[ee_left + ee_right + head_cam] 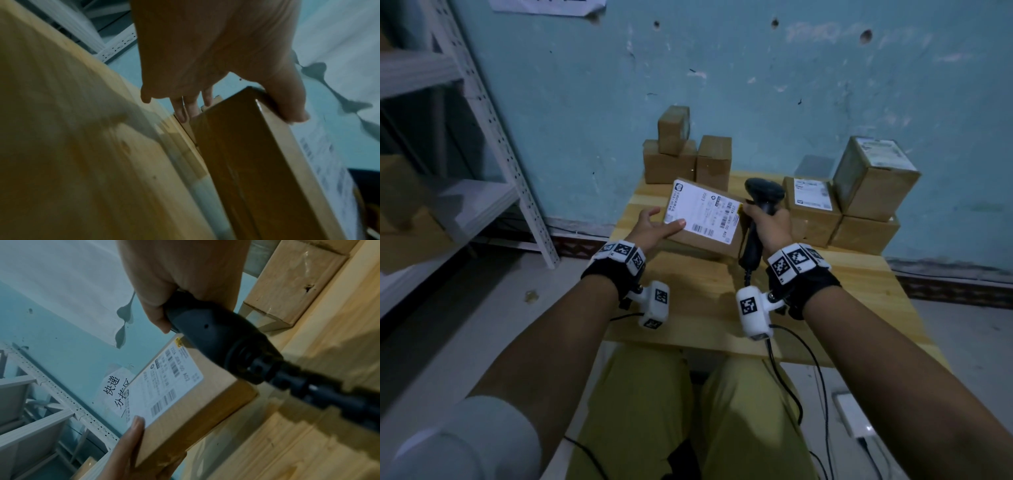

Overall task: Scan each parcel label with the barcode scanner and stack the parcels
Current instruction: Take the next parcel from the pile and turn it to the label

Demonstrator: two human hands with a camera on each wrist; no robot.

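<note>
My left hand (659,226) holds a flat cardboard parcel (709,236) over the wooden table (705,308), thumb on its white barcode label (702,209) and fingers along the left side. The parcel is tilted, label up. In the left wrist view the thumb presses the parcel (246,154) at its top edge. My right hand (768,221) grips the handle of a black barcode scanner (762,197), right beside the parcel's right corner. The right wrist view shows the scanner handle (216,337) just above the label (164,386). Whether the scanner's head points at the label I cannot tell.
Three brown boxes (681,157) stand stacked at the table's back left. Labelled boxes (859,195) are piled at the back right. A white metal shelf (493,137) stands to the left. The scanner's cable (791,359) hangs off the near table edge toward a white power strip (854,418).
</note>
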